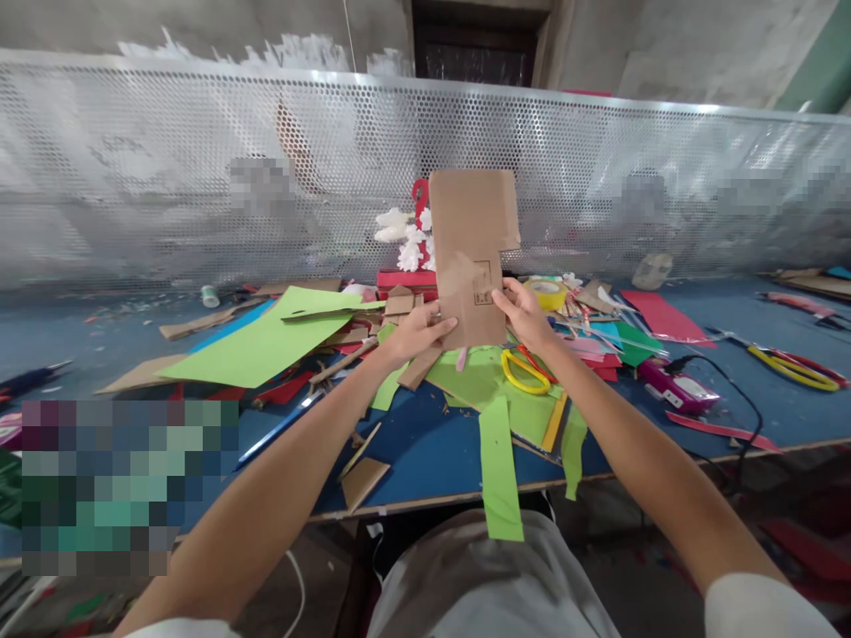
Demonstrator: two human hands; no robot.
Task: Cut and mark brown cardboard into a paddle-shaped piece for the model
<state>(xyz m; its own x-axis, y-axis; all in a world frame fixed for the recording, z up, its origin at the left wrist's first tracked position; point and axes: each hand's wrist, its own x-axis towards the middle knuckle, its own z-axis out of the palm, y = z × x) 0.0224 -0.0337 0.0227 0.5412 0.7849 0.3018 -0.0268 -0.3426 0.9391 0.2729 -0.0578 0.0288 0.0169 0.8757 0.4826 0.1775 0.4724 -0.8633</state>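
Both hands hold a brown cardboard piece [472, 221] upright above the table; it has a notch at its right side and a printed mark low down. My left hand [422, 332] pinches its lower left edge, thumb on the near face. On the lower right edge, my right hand [522, 310] grips it the same way. Beneath it lie green paper [458, 377] and scissors with yellow handles [525, 372]. Behind the cardboard, partly hidden, stands a red piece [420, 197] with white flower-like shapes [410, 248].
A large green sheet [279, 341] lies to the left. Green strips [500, 470] hang over the table's front edge. At right are a red sheet [665, 315], a purple device with a cord [678, 385] and yellow-red pliers [791, 363]. A perforated metal screen [199, 177] borders the back.
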